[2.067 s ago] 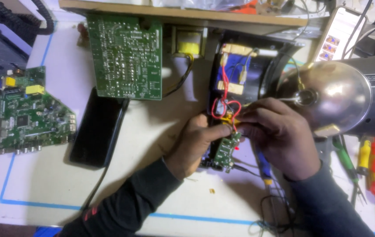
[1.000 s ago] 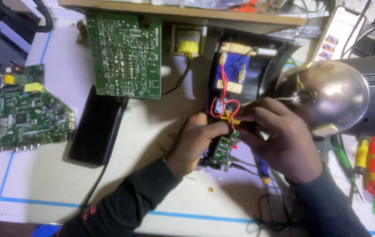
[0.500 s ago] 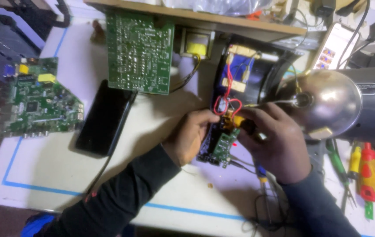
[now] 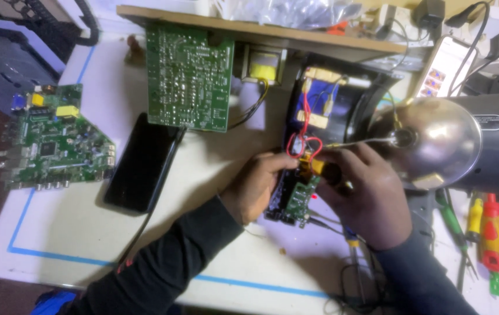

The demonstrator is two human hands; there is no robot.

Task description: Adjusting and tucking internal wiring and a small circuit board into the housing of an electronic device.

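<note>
1. Our left hand (image 4: 258, 189) grips the left edge of a small green circuit board (image 4: 297, 198), fingers curled around it; our right hand (image 4: 366, 195) closes on the board's upper right end, where a yellow part and red wires (image 4: 303, 140) meet it.
2. The small board sits between both hands, at the middle of the desk (image 4: 86, 227), touching the black open casing (image 4: 319, 111) just above them.
3. Right of the right hand, a shiny metal lamp shade (image 4: 436, 143) crowds close, with screwdrivers (image 4: 488, 230) beyond it.
4. Left of the left hand there is open room up to a black phone (image 4: 141, 163) lying flat.
5. A large green board (image 4: 188, 79) leans above the phone; another circuit board (image 4: 54, 140) lies well to the left.
6. Blue tape (image 4: 45, 254) borders the pale desk top near its front edge.
</note>
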